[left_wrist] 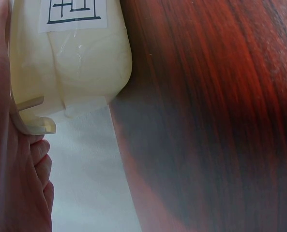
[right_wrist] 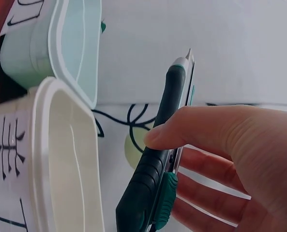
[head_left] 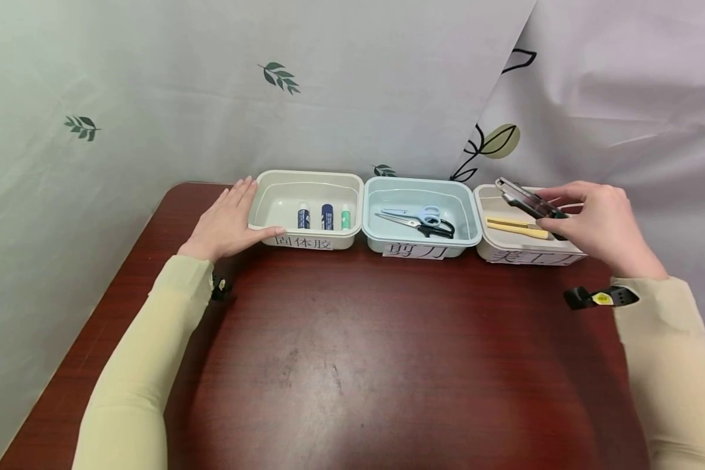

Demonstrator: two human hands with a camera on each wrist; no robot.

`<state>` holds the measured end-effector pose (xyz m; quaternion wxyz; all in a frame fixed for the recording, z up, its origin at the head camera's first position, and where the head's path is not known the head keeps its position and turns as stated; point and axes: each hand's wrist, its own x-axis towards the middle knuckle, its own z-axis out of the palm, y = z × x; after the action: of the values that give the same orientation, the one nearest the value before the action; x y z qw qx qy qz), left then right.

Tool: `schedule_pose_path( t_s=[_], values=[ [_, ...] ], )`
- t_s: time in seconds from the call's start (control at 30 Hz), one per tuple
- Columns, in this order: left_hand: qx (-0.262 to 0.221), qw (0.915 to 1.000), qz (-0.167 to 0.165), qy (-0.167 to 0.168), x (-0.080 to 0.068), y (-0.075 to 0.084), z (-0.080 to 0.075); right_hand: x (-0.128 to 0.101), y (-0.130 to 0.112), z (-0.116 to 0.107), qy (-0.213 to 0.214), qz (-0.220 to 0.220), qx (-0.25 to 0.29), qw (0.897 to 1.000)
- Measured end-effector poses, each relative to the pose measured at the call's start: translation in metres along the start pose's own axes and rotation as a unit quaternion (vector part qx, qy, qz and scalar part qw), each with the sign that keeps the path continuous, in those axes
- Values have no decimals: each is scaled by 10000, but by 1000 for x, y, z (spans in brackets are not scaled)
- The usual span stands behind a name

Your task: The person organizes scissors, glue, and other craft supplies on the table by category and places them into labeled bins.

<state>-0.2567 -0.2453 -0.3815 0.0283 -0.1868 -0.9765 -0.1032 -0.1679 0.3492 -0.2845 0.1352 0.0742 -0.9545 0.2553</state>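
My right hand (head_left: 593, 219) pinches a dark green and silver utility knife (right_wrist: 155, 174) between thumb and fingers, above the right beige bin (head_left: 487, 245). Inside that bin lie yellow utility knives (head_left: 517, 226). At the other end of the row, my left hand (head_left: 226, 219) rests against the left corner of the cream bin (head_left: 264, 196), thumb on its front rim and fingers straight along its side. Several glue sticks (head_left: 327, 217) stand in this cream bin. Between the two sits a light blue bin (head_left: 376, 238) with blue scissors (head_left: 429, 214) and black-handled scissors (head_left: 437, 230).
The three bins stand in a row at the back edge of a dark red wooden table (head_left: 388, 346), each with a paper label in front. Right behind them hangs a pale curtain (head_left: 329, 124) with leaf prints.
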Motion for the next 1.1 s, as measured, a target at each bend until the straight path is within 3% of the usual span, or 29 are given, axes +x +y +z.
schedule_pose_path(
  t_s=[0.67,1.1],
  values=[
    [-11,10000,-38,-59,0,2,-1,17,29,-13,-411,206,-308,9985],
    [-24,10000,-52,-25,-1,1,-1,27,60,-2,-601,415,-331,9968]
  ],
)
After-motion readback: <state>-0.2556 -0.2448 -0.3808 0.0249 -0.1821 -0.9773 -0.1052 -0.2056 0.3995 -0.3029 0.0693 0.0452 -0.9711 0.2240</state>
